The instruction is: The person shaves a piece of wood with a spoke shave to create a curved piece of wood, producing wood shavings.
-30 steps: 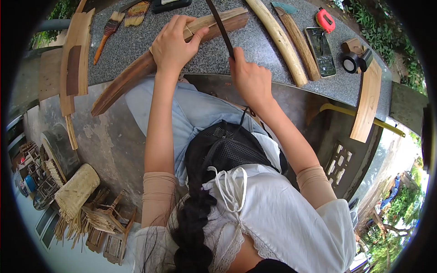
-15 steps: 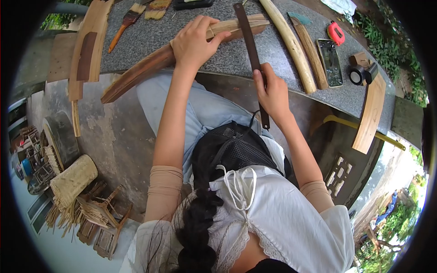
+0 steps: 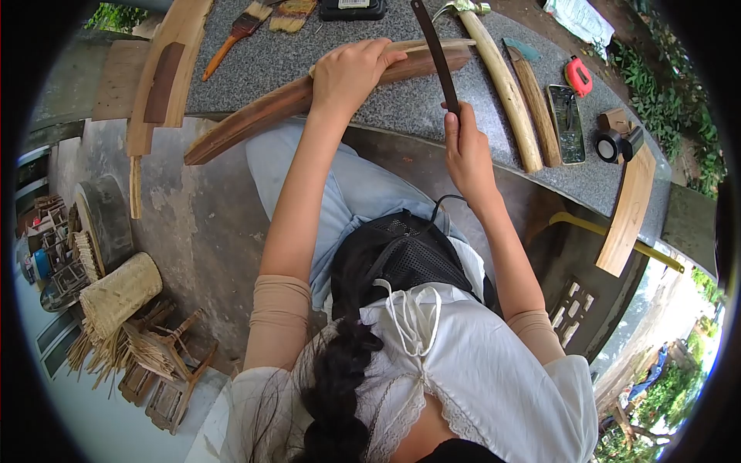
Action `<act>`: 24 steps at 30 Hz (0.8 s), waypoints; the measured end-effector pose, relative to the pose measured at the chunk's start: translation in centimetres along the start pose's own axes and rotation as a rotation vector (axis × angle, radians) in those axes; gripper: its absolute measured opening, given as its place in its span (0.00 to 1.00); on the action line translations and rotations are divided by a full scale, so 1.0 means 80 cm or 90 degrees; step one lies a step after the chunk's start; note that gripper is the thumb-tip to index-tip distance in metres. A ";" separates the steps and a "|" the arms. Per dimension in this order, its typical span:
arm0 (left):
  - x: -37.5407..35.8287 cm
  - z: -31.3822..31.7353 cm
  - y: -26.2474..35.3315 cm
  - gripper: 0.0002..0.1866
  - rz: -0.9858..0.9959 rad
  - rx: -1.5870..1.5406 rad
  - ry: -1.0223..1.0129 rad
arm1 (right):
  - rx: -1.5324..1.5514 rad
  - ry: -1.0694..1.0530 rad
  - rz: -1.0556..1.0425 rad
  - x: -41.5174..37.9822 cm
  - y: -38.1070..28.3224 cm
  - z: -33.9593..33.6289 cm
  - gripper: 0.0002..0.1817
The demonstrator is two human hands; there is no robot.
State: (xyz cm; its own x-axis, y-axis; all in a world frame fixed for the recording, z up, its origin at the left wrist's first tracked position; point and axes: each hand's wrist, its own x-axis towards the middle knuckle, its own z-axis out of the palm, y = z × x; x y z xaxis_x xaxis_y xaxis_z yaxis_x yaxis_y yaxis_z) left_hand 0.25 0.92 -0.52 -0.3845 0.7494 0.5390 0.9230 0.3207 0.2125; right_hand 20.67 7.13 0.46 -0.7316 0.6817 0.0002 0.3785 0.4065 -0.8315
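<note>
A long curved piece of brown wood (image 3: 266,116) lies across the near edge of the bench, its left end jutting out over my leg. My left hand (image 3: 347,77) is wrapped over the top of it, thumb along the upper side. A paler strip of wood (image 3: 432,45) runs along its far edge, partly under my fingers. In my right hand (image 3: 468,158) is a dark flat hacksaw blade (image 3: 437,50), with a hole at its far end. The blade stands nearly upright in view and crosses the wood near its right end. My fist hides its lower part.
Right of the wood lie a hammer (image 3: 502,92), a teal-bladed tool (image 3: 536,96), a phone (image 3: 567,123), a red tape measure (image 3: 577,76) and a black roll (image 3: 607,147). A paintbrush (image 3: 231,42) and boards (image 3: 154,92) are on the left. A yellow bar (image 3: 579,223) juts below the bench.
My right hand has pushed the blade up and away from me across the wood. The whole scene has shifted a little as my head turned; my left hand keeps its hold.
</note>
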 end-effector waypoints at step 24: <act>0.003 0.006 0.013 0.12 0.051 0.021 0.105 | -0.112 0.062 -0.071 0.013 -0.006 0.001 0.05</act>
State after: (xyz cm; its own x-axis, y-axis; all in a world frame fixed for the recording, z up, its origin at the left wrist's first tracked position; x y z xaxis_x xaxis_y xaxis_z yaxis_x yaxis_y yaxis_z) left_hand 1.11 1.69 -0.54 -0.2995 0.6690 0.6802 0.9487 0.2847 0.1378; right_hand 19.65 7.56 0.82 -0.7198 0.6785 0.1465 0.3984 0.5766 -0.7134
